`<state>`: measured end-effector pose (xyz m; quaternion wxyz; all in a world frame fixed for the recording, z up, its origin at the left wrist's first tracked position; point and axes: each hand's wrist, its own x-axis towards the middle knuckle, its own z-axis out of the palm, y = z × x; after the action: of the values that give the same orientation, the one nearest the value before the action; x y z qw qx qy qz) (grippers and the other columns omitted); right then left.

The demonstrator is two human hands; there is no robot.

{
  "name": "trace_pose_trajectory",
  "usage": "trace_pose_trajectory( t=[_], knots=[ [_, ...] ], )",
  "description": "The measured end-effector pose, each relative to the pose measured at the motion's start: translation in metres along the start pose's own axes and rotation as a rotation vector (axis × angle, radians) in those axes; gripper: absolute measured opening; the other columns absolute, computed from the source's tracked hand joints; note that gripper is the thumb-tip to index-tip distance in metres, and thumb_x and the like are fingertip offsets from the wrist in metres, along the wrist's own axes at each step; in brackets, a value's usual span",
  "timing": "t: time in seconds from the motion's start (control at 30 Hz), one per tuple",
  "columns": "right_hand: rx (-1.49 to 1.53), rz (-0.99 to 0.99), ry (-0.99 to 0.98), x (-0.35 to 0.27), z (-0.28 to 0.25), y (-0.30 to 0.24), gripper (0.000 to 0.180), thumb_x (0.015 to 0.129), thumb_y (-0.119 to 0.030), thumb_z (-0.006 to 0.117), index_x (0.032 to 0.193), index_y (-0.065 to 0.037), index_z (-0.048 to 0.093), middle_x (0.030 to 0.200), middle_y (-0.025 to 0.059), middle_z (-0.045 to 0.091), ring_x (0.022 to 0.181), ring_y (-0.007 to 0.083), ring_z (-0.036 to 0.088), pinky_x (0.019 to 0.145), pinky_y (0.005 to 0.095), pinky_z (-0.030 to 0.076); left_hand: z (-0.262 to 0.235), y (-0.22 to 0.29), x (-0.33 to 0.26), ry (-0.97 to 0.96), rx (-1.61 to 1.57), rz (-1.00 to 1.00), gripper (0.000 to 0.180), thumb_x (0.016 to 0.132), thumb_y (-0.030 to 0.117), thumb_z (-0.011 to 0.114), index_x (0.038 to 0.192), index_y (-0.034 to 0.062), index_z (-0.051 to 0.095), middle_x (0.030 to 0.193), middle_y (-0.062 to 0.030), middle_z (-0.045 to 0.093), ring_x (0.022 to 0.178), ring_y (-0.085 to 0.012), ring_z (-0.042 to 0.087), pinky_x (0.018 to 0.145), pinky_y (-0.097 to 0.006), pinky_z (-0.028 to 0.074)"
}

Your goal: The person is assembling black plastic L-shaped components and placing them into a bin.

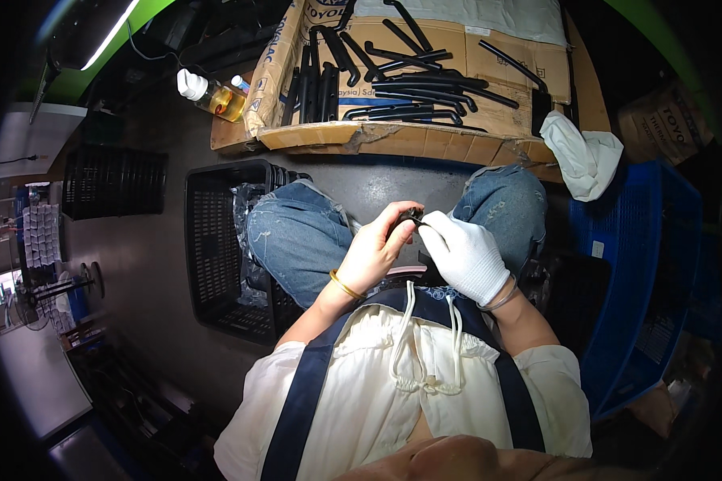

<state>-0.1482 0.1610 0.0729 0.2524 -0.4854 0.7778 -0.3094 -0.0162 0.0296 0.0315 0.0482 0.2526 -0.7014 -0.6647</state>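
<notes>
Above my lap, both hands meet on a small black part [413, 216], mostly covered by fingers, so its full shape is hidden. My bare left hand [375, 250] curls its thumb and fingers around it from the left. My right hand [465, 252], in a white knit glove, pinches its right side. Ahead of my knees, a cardboard-lined tray [529, 112] bears several black bent tubes [433, 84], some in a loose pile. One longer tube [513, 66] rests apart at the right.
A black slatted crate [204, 264] stands left of my legs, with clear plastic wrapping inside. Blue crates [626, 280] line the right side. A white cloth glove [583, 156] hangs over the tray's right corner. A spray bottle with yellow liquid [226, 104] stands at its left.
</notes>
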Motion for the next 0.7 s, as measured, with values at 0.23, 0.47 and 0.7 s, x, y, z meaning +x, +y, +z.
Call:
trace_pose_trajectory(
  t=[0.23,0.47,0.7],
  knots=[
    [0.005,-0.019,0.012,-0.0009,-0.0003,0.0042,0.013,0.095,-0.018,0.053,0.100,-0.007,0.059,0.077,0.0180,0.063,0.072,0.0376,0.065,0.060,0.0452,0.050,0.0018,-0.0013,0.0013,0.018,0.081,0.069,0.026,0.098,0.016,0.057,0.123,0.0061,0.057,0.087,-0.0076,0.065,0.074,-0.0122,0.060,0.071,-0.026,0.049],
    [-0.035,-0.021,-0.018,-0.0011,0.0021,0.0097,0.013,0.095,-0.019,0.052,0.097,-0.008,0.058,0.074,0.0174,0.062,0.068,0.0379,0.064,0.058,0.0464,0.050,0.0021,-0.0007,0.0010,-0.002,0.136,0.077,0.025,0.097,0.016,0.057,0.121,0.0057,0.057,0.094,-0.0118,0.067,0.083,-0.0188,0.065,0.076,-0.029,0.050],
    [-0.119,0.003,0.018,-0.0008,0.0086,0.0074,0.013,0.096,-0.021,0.053,0.095,-0.009,0.059,0.070,0.0167,0.062,0.066,0.0365,0.064,0.056,0.0463,0.050,0.0002,-0.0010,-0.0006,0.049,0.224,0.052,0.026,0.097,0.019,0.058,0.119,0.0052,0.058,0.100,-0.0160,0.067,0.091,-0.0292,0.068,0.080,-0.033,0.051]
  ],
)
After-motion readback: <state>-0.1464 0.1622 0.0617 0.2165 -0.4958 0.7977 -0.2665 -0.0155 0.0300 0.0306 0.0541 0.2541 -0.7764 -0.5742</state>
